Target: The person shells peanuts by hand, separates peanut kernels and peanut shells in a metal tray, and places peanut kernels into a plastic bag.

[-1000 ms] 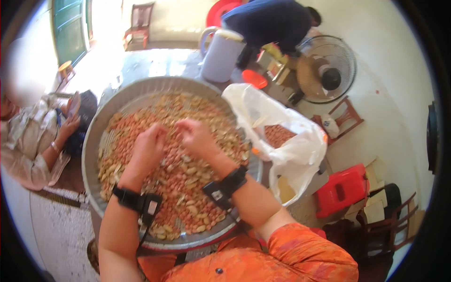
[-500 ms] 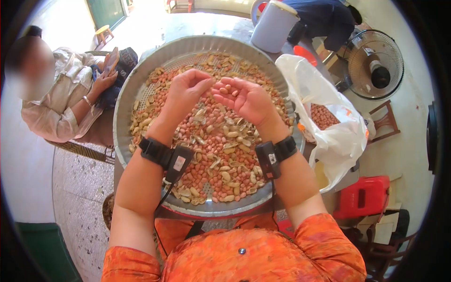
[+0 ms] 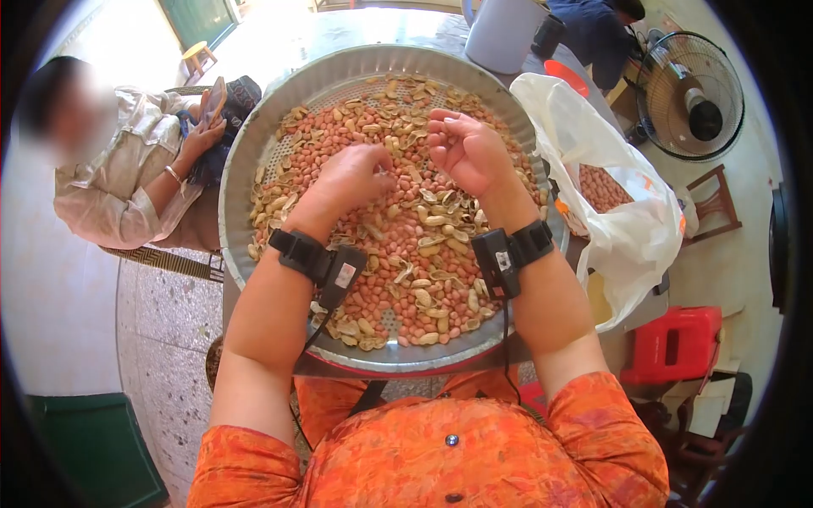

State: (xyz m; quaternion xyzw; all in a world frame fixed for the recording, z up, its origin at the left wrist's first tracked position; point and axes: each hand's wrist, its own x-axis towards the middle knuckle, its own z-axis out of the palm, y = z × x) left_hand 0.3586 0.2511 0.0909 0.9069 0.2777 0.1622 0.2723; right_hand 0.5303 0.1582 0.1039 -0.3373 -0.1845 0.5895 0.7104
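A wide round metal tray (image 3: 246, 161) with a perforated bottom is spread with reddish peanut kernels (image 3: 339, 127), mixed with pale peanut shells (image 3: 436, 216). My left hand (image 3: 356, 175) is low over the middle of the pile, back upward, with its fingers bent inward; what they pinch, if anything, is hidden. To its right my right hand (image 3: 474, 154) is turned palm up above the tray, fingers curled in toward the palm. I cannot make out whether kernels lie in it. The two hands are apart. Each wrist wears a black strap with a small box.
A white plastic bag (image 3: 584, 127) holding more kernels stands right of the tray. Behind are a pale jug (image 3: 506, 34), a red dish (image 3: 566, 76) and a fan (image 3: 690, 97). A person (image 3: 127, 169) sits at left with a phone; a red stool (image 3: 673, 343) is at right.
My hands have separated: the left moved down toward the pile, the right slightly right and up in view. The right fingers have curled; the kernels seen on that palm no longer show.
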